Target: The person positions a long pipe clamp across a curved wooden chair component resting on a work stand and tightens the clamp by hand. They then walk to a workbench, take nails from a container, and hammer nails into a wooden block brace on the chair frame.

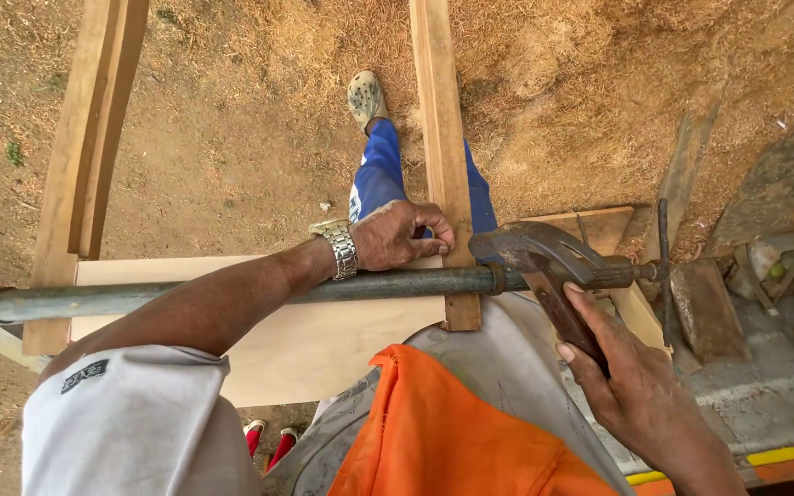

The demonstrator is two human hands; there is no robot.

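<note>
- Two hands are at work in my view, both close to a long metal pipe clamp (232,296) that runs across the picture from left to right.
- My left hand (397,237) is closed on a narrow wooden strip (443,138), with the fingers curled around its edge just above the pipe. A metal wristwatch (340,246) sits on this wrist.
- My right hand (631,381) holds a rusty hammer (544,262) by the handle; its fingers are wrapped around it, and the head lies against the pipe, touching it near the clamp's screw end (659,271).
- The wooden strip stands nearly upright in the picture and crosses under the pipe; its lower end rests on a pale wooden board (314,340).
- At the left, two more wooden slats (89,138) lean over the same board.
- Below, I see sandy ground with sawdust (232,119), a blue trouser leg (379,174) and a pale perforated shoe (366,95).
- An orange cloth (434,432) is at the bottom.
</note>
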